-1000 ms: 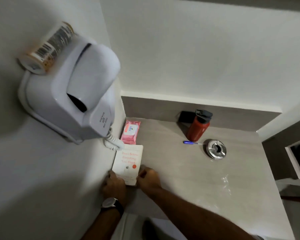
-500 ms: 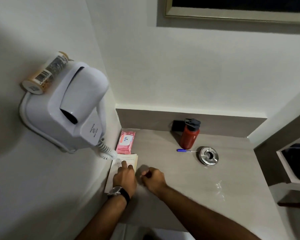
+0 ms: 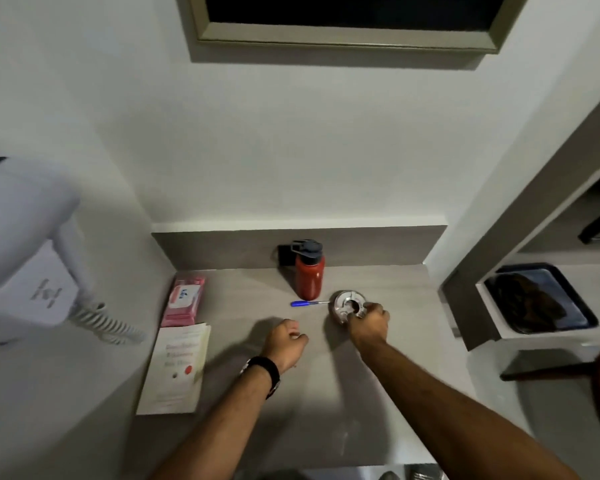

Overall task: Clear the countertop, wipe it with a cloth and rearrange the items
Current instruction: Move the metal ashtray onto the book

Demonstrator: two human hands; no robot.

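- Right hand (image 3: 368, 322), centre-right of frame, grasps the rim of the metal ashtray (image 3: 347, 305) on the countertop (image 3: 388, 393).
- Left hand (image 3: 284, 342), centre frame, is loosely curled, holding nothing.

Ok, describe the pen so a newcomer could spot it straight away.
Start at the grey countertop and find the upright red bottle with a dark lid near the back wall. Just in front of its base lies the thin blue pen, the only slender, flat-lying item there, pointing toward the round metal ashtray.
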